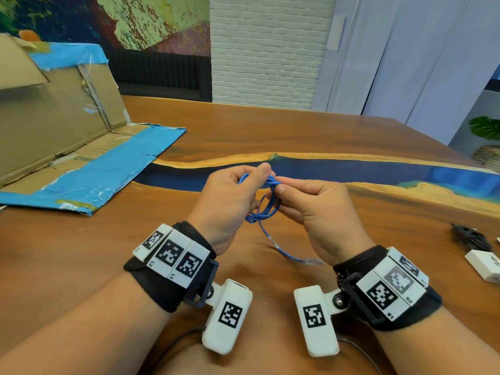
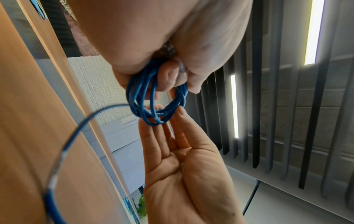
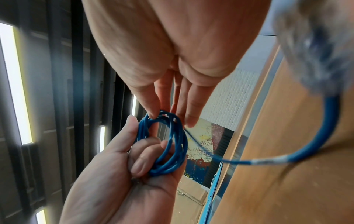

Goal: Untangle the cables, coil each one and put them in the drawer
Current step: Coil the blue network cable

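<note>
Nearest, the loose tail of the thin blue network cable (image 1: 263,205) trails from its coil down to the brown wooden table with a blue resin stripe (image 1: 311,125), just above which the coil is held. The left hand (image 1: 230,196) curls around the coil's loops; the right hand (image 1: 316,209) pinches the bundle's top between thumb and fingertips. Light, springy and slick, the loops likely spread unless held where strands cross. Beyond the coil, leftward, lies a flattened cardboard box with blue tape (image 1: 81,147).

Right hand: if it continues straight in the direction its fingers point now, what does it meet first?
Probably the left hand. The right hand points leftward, already pinching the blue cable coil between them; depth is unclear.
</note>
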